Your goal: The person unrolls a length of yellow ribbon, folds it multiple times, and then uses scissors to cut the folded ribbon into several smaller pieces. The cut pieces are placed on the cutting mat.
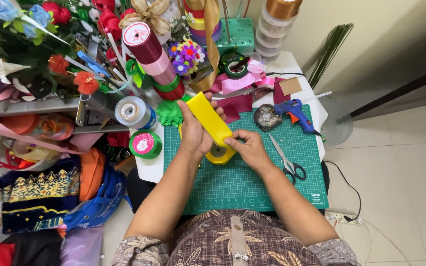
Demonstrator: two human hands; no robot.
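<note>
Ribbon: a wide, glossy yellow satin ribbon (pixel 209 119) drawn off a yellow spool (pixel 219 152); the spool rests on the green gridded cutting mat (pixel 252 187) near its far left part, and the loose length slants up and away from it.
Left hand: the left hand (pixel 193 134) is wrapped around the drawn-out strip just beyond the spool, thumb on top, clenched on the ribbon.
Right hand: the right hand (pixel 250 148) sits just right of the spool, fingertips pinching the ribbon where it leaves the roll.
Handling: the ribbon looks light, soft and slippery, likely to crease or slide if held loosely; the flat faces near the edges seem the surest hold, while the spool looks stiff and can be steadied by its rim.
Right of the spool: grey-handled scissors (pixel 288 160) lie on the mat, well apart from the right hand; beyond them a blue hot-glue gun (pixel 294 112) and a small dark dish (pixel 267 117).
Left of the spool: a green ribbon roll (pixel 145 144) and a silver-blue roll (pixel 133 112) sit on the white table (pixel 150 170); a green paper flower (pixel 170 113) lies just beside the left hand.
Beyond the spool: stacked red, pink and green ribbon rolls (pixel 155 61) and artificial flowers (pixel 186 56) crowd the far side.
</note>
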